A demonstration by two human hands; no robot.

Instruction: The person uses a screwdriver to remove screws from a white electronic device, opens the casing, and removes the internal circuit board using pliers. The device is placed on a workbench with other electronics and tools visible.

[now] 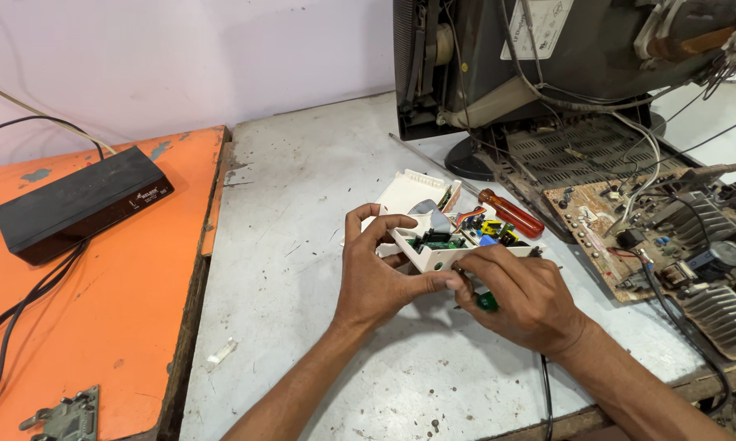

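Here the left hand (376, 273) grips the open white casing (433, 245); at its four o'clock, the right hand (519, 294) pinches a green-handled tool (487, 301).

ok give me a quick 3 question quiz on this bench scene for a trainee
1. True or false: the left hand grips the open white casing with its circuit board showing.
2. Which thing lies on the grey table just behind the casing? A) red-handled screwdriver B) hammer C) pliers
3. Fill in: the black set-top box sits on the ______ table.

Key
1. True; the fingers curl over the casing's near edge.
2. A; it lies next to the old television's exposed board.
3. Orange. Extra note: the right hand holds a small green-handled tool at the casing's front.
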